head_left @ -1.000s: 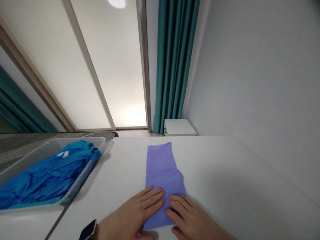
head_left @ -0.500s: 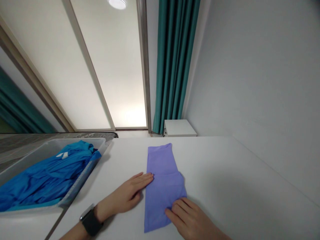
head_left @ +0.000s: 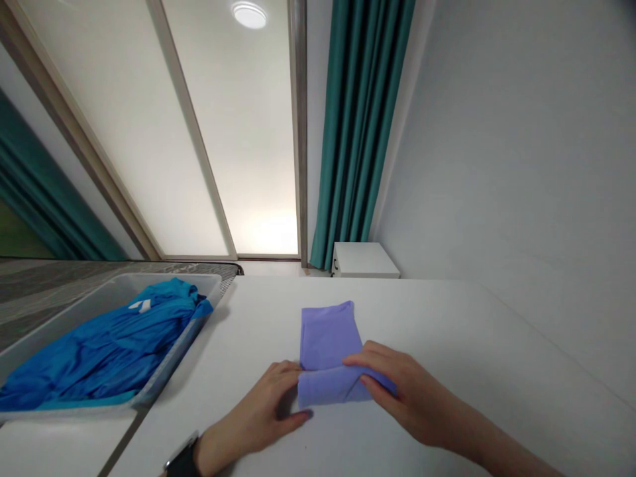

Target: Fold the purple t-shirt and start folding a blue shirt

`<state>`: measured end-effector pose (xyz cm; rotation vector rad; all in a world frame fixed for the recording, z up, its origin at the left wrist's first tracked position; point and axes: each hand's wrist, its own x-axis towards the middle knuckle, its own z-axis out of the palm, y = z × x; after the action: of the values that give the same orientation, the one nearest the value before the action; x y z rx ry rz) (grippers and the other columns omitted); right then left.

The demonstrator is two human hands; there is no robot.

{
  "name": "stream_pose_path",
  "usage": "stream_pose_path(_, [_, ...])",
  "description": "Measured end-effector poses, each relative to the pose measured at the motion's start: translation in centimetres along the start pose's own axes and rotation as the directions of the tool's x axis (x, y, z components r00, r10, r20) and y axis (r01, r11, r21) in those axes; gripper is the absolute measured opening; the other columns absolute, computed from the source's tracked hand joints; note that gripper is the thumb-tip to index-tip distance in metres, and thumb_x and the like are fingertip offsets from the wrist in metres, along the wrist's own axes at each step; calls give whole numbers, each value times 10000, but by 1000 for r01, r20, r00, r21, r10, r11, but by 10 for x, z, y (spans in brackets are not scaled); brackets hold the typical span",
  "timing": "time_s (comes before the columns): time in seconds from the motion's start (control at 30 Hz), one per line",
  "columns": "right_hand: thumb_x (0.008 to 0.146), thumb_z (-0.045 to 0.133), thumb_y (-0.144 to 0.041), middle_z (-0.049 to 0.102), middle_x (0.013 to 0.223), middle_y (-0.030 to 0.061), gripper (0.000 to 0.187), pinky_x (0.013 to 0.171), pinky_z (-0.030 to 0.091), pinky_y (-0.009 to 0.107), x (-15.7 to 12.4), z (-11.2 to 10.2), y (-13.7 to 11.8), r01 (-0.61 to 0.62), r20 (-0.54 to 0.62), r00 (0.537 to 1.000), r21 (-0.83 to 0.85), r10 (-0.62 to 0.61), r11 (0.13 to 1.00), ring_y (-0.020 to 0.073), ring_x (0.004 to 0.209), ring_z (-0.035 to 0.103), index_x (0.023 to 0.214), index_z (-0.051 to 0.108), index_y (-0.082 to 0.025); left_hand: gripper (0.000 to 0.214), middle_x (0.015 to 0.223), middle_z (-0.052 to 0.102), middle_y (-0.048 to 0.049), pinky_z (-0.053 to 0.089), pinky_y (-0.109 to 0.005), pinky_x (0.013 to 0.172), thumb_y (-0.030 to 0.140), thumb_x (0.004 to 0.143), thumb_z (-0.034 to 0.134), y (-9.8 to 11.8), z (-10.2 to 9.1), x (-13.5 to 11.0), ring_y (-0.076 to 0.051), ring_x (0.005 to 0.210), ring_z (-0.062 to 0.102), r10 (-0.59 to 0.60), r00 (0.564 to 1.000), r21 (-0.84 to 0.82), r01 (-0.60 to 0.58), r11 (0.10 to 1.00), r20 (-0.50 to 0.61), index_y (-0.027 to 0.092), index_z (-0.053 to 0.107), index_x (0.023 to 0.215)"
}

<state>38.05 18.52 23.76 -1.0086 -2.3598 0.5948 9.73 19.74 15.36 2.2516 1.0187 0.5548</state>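
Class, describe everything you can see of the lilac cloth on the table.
The lilac cloth looks like a smooth, thin fabric, folded into a flat, roughly rectangular strip on the white table, with its long side pointing away from the person. Its near end is doubled over in a soft fold, forming a band across it. The left hand touches the fold's left end, and the right hand lies over its right end, where a corner pokes out.

Matt lavender cloth [head_left: 328,344], smooth white tabletop [head_left: 472,344], glossy blue synthetic fabric [head_left: 104,354] in a plastic tray [head_left: 211,285].
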Motion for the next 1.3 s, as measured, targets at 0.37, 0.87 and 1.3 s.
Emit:
stream_pose_path(0.37, [813,562,-201,705,905,55,283,833,484,331,115,29,113,-302,110,951,149,288,941,191,852,631,1050,704,-141,767,722,630,36,444,-287,696,306,836,612,-7,15,18,-162,693,595,-438,888,-441,340,831,-142,147,235,1484])
stream_pose_path(0.87, [821,533,-151,701,854,49,272,759,455,279,116,47,132,-331,98,941,72,323,941,176,806,619,1026,711,-141,664,544,542,96,354,-238,534,328,818,579,2,0,34,-133,493,502,-488,871,-398,429,811,-55,130,324,1398])
stream_pose_path(1.3, [890,485,-226,730,1053,62,254,899,477,343,58,53,82,-242,162,959,48,231,969,221,984,659,1042,688,-208,716,710,693,12,422,-246,553,451,889,504,26,-5,-15,-169,582,618,-493,826,-400,563,723,273,208,238,1508])
